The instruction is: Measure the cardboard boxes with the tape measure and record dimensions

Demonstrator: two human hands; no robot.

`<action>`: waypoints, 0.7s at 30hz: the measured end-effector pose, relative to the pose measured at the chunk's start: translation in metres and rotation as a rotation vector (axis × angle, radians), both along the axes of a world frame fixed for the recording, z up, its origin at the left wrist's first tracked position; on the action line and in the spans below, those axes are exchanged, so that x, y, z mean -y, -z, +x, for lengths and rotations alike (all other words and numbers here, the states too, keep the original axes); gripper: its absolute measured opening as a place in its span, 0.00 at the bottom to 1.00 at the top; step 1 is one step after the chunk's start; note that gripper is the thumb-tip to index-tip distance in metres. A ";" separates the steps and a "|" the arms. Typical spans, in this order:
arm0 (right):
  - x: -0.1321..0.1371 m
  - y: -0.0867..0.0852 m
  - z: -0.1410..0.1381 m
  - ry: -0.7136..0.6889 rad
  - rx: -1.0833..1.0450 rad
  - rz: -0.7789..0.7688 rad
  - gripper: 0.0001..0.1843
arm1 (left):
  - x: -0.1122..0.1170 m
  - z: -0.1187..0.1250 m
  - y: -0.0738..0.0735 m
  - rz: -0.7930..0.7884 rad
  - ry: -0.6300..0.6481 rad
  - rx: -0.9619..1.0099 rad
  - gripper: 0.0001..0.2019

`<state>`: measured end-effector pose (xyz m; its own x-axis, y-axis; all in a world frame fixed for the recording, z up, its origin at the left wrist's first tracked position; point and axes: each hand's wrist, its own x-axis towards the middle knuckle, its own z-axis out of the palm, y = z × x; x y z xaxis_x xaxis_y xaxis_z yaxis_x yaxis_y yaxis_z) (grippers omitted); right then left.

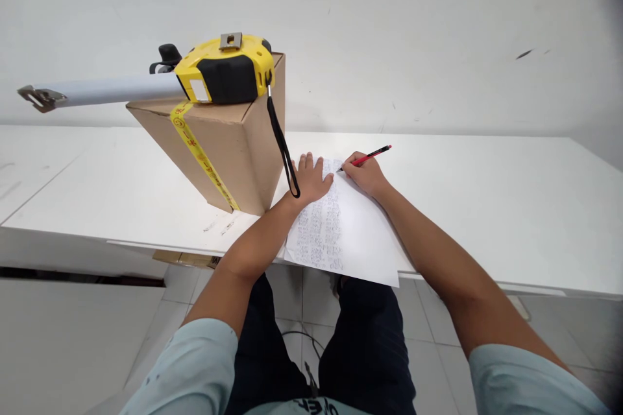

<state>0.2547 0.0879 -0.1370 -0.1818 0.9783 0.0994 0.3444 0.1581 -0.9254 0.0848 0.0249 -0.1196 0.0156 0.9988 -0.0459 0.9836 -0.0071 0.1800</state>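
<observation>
Down below the table edge, I see my light blue shirt (189, 363) with dark lettering, my dark trousers (370, 337), and a thin black cable (302, 333) on the pale tiled floor (423, 324). Above them is the white table (477, 201), and on it lies my sheet of paper (365, 227), its near edge jutting out over my knees. Small handwriting fills the left part of the sheet, while the right part is blank. At its far end my left hand (311, 178) lies flat with the fingers spread, pressing on the written side. Just to the right of it, my right hand (367, 174) is closed around a red and black pen (370, 156), the tip pointed down at the sheet beside the writing and the other end tilted up to the right. To my left a brown cardboard box (233, 149) stands on the table, a strip of yellow printed tape (202, 155) down its side. On top rests a yellow and black tape measure (226, 74), its pale blade (121, 89) out to the left past the box, its black strap (278, 126) hanging towards my left wrist; whether they touch I can't tell. Beyond it all rises the scuffed white wall (389, 26)
</observation>
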 end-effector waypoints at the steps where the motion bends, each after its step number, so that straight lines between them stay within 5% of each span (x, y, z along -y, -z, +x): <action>1: 0.000 0.000 0.000 -0.003 -0.002 0.001 0.06 | 0.000 0.000 0.000 0.000 -0.001 0.000 0.37; 21: 0.001 0.000 0.001 -0.017 0.009 0.011 0.05 | 0.001 0.000 0.000 0.001 -0.003 -0.006 0.36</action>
